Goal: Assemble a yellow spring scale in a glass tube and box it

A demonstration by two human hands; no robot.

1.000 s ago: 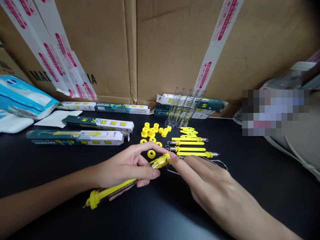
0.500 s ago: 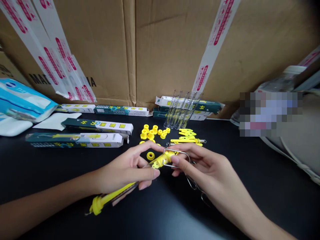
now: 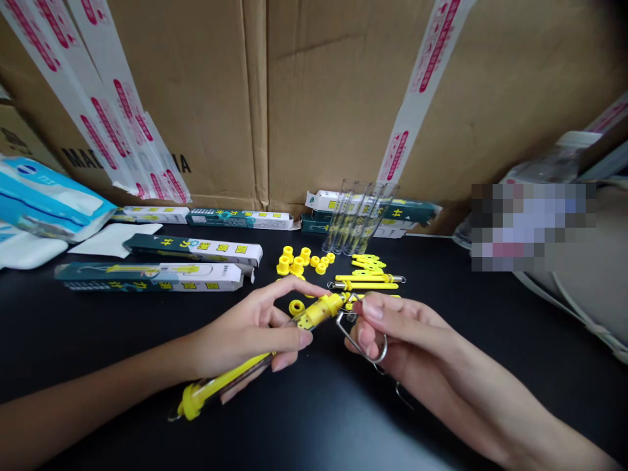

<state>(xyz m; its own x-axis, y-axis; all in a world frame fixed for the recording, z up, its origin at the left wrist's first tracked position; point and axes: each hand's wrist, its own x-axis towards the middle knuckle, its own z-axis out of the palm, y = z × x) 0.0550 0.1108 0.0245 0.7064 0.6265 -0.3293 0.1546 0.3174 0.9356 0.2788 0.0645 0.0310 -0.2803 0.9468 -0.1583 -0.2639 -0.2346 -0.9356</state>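
A clear tubular spring scale (image 3: 240, 367) with yellow end caps lies diagonally in my left hand (image 3: 255, 330), whose thumb and fingers wrap round the tube. Its upper yellow cap (image 3: 334, 302) points toward my right hand. Between the thumb and fingers of my right hand (image 3: 392, 327) is a bent metal wire hook (image 3: 366, 350), one end close to that cap. I cannot tell whether the wire touches the cap. More curved wire (image 3: 403, 396) hangs below my right palm. Beyond the hands lie yellow caps (image 3: 297, 265), a yellow ring (image 3: 296, 307) and yellow rods with springs (image 3: 367, 286).
Several clear tubes (image 3: 358, 216) stand upright at the back, in front of printed boxes (image 3: 417, 209). More boxes (image 3: 152, 278) lie at left near a blue packet (image 3: 53, 196). A large cardboard carton (image 3: 314, 98) walls off the back. A bottle (image 3: 559, 157) and bag (image 3: 583, 275) sit right.
My right hand has drawn back slightly to the right from the upper cap and turned the wire hook, which now hangs lower. My left hand keeps its hold on the spring scale.
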